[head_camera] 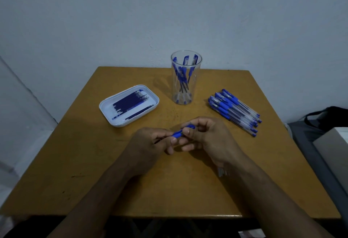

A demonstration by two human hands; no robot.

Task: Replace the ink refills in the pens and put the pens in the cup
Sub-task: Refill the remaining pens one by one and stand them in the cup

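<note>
Pen (pixel 178 133) is pinched at mid-table between left hand (pixel 150 141) and right hand (pixel 205 136), seemingly for twisting apart, near the front edge

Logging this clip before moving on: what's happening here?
A person holds a blue pen between the left hand and right hand above the table. Refills lie in the white tray, several pens already stand in the clear cup, and a pile of pens waits on the right.
</note>
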